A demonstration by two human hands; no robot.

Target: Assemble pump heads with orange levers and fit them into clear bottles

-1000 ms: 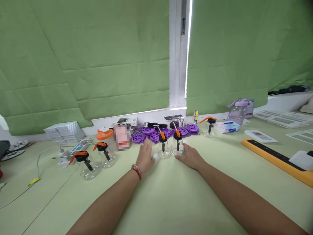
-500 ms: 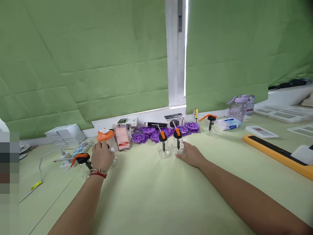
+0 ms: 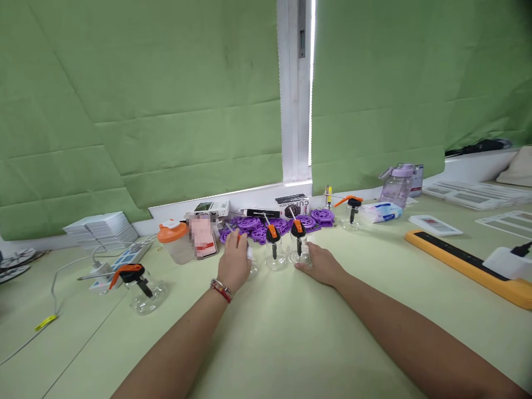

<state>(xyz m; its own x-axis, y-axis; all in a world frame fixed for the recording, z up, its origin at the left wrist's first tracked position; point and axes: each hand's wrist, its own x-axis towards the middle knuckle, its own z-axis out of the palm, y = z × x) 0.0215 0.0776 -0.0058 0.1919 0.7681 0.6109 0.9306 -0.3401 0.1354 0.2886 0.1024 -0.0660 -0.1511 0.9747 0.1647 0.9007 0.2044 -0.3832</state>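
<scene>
My left hand (image 3: 234, 265) is closed around a small clear suction cup (image 3: 251, 268) with an orange lever, holding it on the pale green table (image 3: 291, 332) just left of two like cups. Those cups (image 3: 274, 254) (image 3: 299, 249) stand side by side with black and orange pump handles. My right hand (image 3: 323, 266) lies flat on the table, fingers apart, touching the right one. Another such cup (image 3: 143, 285) stands alone at the left, and one more (image 3: 351, 213) at the back right.
Purple gear wheels (image 3: 253, 224) are heaped behind the cups under the green blinds. An orange-lidded jar (image 3: 174, 244), a power strip (image 3: 124, 257) and stacked white tiles (image 3: 102, 227) sit left. A lilac bottle (image 3: 394, 185), wipes (image 3: 380, 211) and a yellow tray (image 3: 465, 260) sit right.
My left hand reached left to a cup by the orange-lidded jar, took hold of it and carried it right, beside the two middle cups. My right hand stayed put.
</scene>
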